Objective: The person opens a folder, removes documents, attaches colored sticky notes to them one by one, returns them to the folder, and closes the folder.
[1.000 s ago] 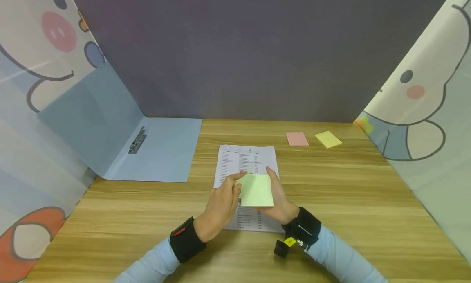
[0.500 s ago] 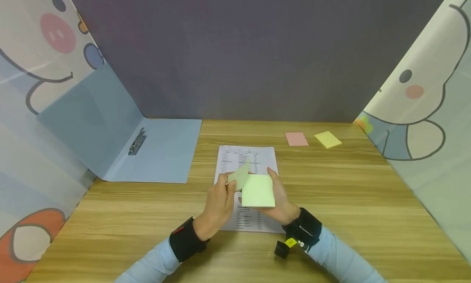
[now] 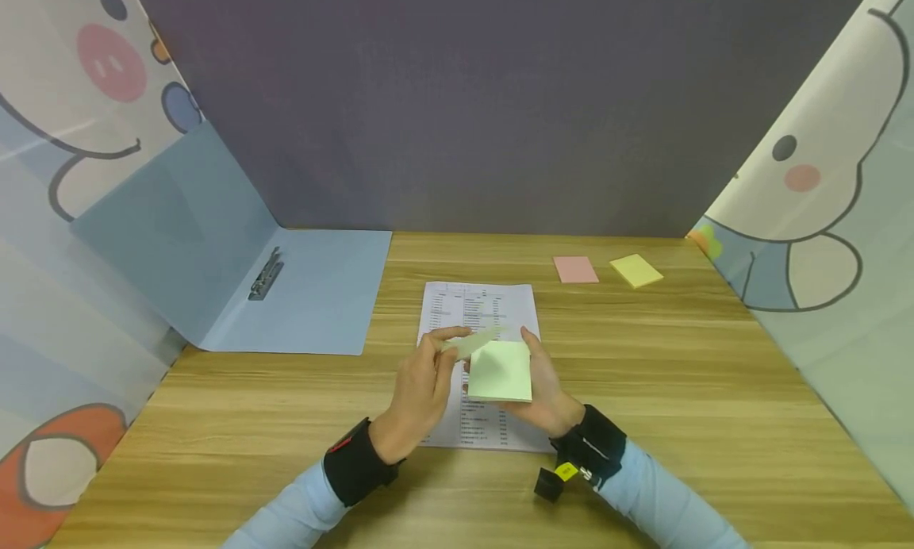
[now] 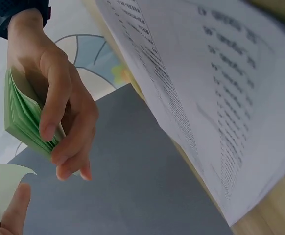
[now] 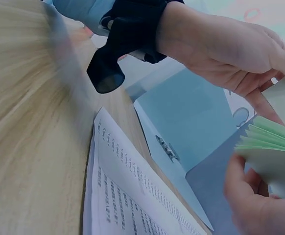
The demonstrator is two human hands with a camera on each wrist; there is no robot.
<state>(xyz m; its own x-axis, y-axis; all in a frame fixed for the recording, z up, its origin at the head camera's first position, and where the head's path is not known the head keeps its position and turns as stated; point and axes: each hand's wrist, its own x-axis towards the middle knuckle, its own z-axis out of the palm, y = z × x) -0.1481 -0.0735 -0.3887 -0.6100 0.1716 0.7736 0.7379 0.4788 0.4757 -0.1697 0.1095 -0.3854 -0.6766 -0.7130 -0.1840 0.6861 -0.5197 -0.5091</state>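
Above the printed sheets, my right hand (image 3: pixel 548 394) grips a pad of light green sticky notes (image 3: pixel 500 372) from beneath and along its right side. My left hand (image 3: pixel 417 384) pinches a single sticky note (image 3: pixel 471 343) between thumb and fingers, just up and left of the pad. The left wrist view catches the fanned leaves of the pad (image 4: pixel 27 117) under the right hand's fingers (image 4: pixel 57 95), and the single note (image 4: pixel 4 183) has a curling corner. In the right wrist view, the left hand (image 5: pixel 225 49) holds that note beside the pad's layered edge (image 5: pixel 267 137).
Printed sheets (image 3: pixel 493 434) lie on the wooden table (image 3: pixel 678 406) below both hands. An open blue folder (image 3: pixel 321 295) with a metal clip (image 3: pixel 266 275) stands at the left. Toward the back right lie a pink sticky pad (image 3: pixel 575 269) and a yellow one (image 3: pixel 637 270).
The left hand has drawn the top note away from the pad toward the left; the note has tipped from upright to nearly flat. The right hand with the pad stays almost still.
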